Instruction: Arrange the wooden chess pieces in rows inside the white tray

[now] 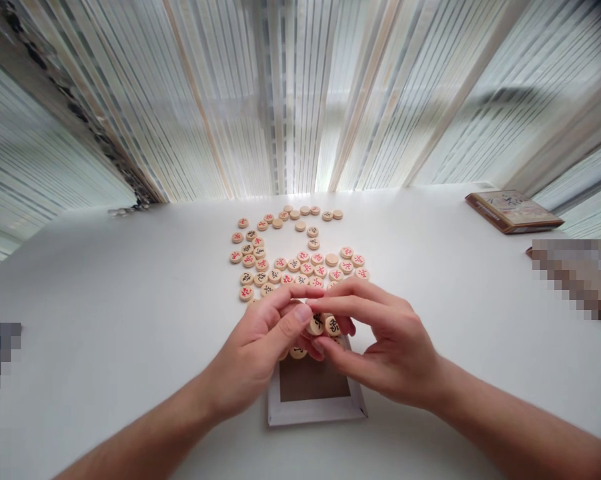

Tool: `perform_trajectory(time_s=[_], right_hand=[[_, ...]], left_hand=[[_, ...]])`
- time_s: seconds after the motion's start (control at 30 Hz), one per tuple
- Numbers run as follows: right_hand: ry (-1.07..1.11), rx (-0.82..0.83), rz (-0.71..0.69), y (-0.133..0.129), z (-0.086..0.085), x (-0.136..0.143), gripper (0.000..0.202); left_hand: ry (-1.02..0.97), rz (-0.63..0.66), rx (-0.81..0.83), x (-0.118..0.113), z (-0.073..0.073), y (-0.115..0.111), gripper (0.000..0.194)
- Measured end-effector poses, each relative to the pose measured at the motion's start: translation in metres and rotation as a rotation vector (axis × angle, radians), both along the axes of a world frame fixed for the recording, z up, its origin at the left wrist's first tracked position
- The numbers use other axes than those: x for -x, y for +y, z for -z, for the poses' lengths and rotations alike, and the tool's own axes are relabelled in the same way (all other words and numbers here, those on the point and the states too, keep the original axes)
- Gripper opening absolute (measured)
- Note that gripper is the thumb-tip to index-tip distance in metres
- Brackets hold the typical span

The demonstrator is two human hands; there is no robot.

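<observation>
Both my hands meet over a shallow white-rimmed box (317, 419) with a brown bottom. Between them a round wooden Chinese chess piece (316, 324) with a black character is tilted up. My left hand (260, 340) is curled, its thumb against the piece's upper left edge. The index finger and thumb of my right hand (387, 337) close on the same piece from the other side. Another black-marked piece (333, 325) shows just right of it; I cannot tell whether it is held or resting. Below my left fingers, a further piece (298, 351) lies in the box.
Beyond the box, many loose pieces with red, black or blank faces, such as a red-marked piece (307, 269), spread over the white table (145, 320). A flat printed box (515, 210) lies at the back right. Striped curtains (240, 100) hang behind the table.
</observation>
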State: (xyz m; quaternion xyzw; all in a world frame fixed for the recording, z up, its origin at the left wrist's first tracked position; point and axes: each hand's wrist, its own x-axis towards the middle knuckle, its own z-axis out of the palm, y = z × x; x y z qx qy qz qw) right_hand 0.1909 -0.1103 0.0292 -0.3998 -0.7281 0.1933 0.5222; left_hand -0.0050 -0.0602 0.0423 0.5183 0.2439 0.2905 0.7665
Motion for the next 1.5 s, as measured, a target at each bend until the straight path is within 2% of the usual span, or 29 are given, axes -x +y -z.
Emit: perform_trajectory(time_s=[0.2, 0.5, 0.6, 0.77, 0.93, 1.17, 1.37, 1.5], right_hand=[[-0.028, -0.063, 0.087, -0.001, -0.003, 0.001, 0.02], [-0.059, -0.055, 0.039, -0.003, -0.007, 0.002, 0.027], [-0.062, -0.045, 0.048, -0.003, -0.011, -0.002, 0.028], [-0.052, 0.04, 0.12, -0.004, -0.02, -0.013, 0.025], [-0.058, 0.098, 0.168, -0.007, -0.025, -0.021, 0.026], [-0.411, 0.168, -0.008, -0.011, -0.038, -0.028, 0.013], [-0.635, 0.254, -0.065, -0.015, -0.032, -0.03, 0.007], [-0.69, 0.288, -0.098, -0.015, -0.031, -0.031, 0.012]], left_hand=[[0.02, -0.014, -0.023, -0.001, -0.004, -0.001, 0.027], [0.035, -0.022, -0.062, 0.001, -0.002, 0.0, 0.028], [0.091, -0.093, -0.123, 0.003, -0.004, 0.001, 0.031], [0.119, -0.312, -0.33, 0.009, -0.004, 0.013, 0.027], [0.158, -0.372, -0.393, 0.01, 0.001, 0.022, 0.023], [0.205, -0.387, -0.492, 0.008, 0.008, 0.024, 0.021], [0.231, -0.385, -0.523, 0.009, 0.009, 0.025, 0.022], [0.255, -0.394, -0.541, 0.008, 0.008, 0.025, 0.022]])
